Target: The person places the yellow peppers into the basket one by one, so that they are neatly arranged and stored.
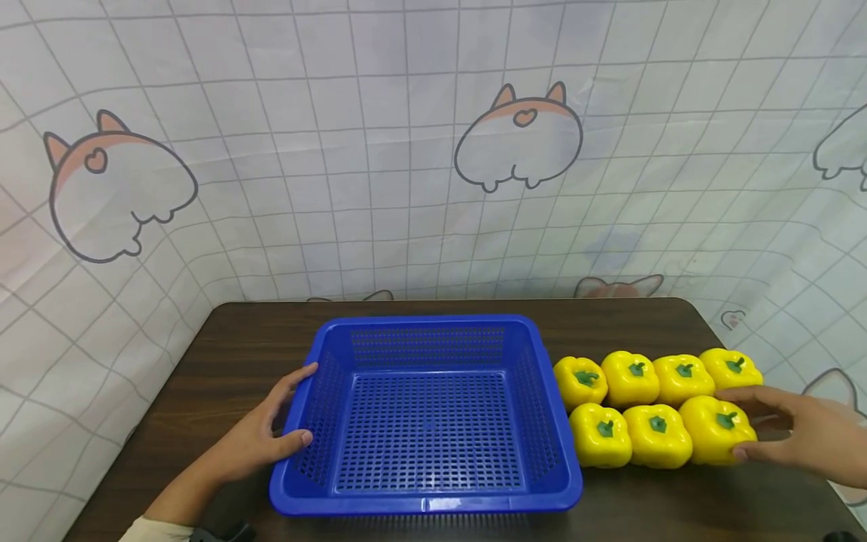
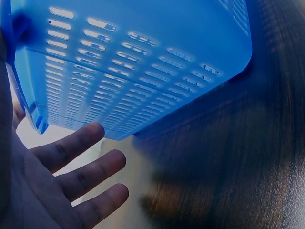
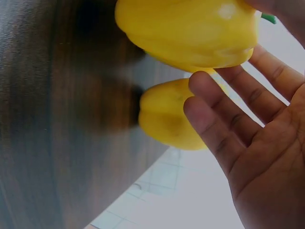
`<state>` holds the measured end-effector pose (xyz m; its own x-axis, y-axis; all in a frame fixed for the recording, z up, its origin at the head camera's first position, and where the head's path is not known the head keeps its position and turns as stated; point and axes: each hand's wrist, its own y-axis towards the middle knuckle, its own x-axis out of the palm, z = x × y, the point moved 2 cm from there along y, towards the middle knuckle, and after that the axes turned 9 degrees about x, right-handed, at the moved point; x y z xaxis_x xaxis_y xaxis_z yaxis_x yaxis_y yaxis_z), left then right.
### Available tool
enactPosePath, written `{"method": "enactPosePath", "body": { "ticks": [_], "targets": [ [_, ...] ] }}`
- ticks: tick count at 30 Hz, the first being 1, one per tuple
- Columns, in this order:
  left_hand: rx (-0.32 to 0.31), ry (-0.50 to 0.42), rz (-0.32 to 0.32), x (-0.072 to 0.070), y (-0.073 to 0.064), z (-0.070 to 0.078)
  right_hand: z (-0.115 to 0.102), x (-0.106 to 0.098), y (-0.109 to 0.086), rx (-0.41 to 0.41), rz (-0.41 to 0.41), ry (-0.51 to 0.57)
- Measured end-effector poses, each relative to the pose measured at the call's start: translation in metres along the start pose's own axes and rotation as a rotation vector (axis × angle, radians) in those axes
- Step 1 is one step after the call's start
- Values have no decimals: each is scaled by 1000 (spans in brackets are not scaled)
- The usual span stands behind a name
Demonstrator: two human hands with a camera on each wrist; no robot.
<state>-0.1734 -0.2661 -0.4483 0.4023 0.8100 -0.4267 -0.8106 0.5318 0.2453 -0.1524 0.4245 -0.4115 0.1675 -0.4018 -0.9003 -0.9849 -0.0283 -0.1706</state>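
A blue plastic basket [image 1: 427, 503] with slotted walls stands on the table, nothing inside it. My left hand [image 1: 260, 436] touches its left rim with thumb and a fingertip. In the left wrist view, other fingers [image 2: 97, 164] extend below the rim, apart from the slotted wall. Yellow bell peppers [image 1: 657, 436] with green stems stand in two rows right of the basket. At the right end, my right hand [image 1: 802, 433] spans the front-row pepper [image 1: 714, 433], thumb in front and finger behind. The right wrist view shows this pepper [image 3: 190, 33] close to the spread, fairly straight fingers.
The dark wood-grain table [image 1: 223, 346] has a back edge close to a white grid-patterned curtain [image 1: 305, 188] with cartoon animals. Another yellow pepper [image 1: 731, 369] stands behind the one at my right hand. The front-left pepper [image 1: 599, 436] is close against the basket's right side.
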Motion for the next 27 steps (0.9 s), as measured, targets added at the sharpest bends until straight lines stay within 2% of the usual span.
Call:
{"method": "enactPosePath", "body": {
  "ticks": [4, 10, 14, 19, 27],
  "targets": [
    [-3, -2, 0, 0, 0, 0, 0, -6, 1, -58, 21, 72],
    [-5, 0, 1, 0, 0, 0, -1, -15, 3, -187, 166, 131],
    [-10, -7, 1, 0, 0, 0, -6, -20, 3, -176, 211, 123],
    [-12, 0, -2, 0, 0, 0, -17, -27, 4, -142, 225, 102],
    [-25, 44, -6, -1, 1, 0, -37, -43, 8, -206, 249, 60]
  ]
}}
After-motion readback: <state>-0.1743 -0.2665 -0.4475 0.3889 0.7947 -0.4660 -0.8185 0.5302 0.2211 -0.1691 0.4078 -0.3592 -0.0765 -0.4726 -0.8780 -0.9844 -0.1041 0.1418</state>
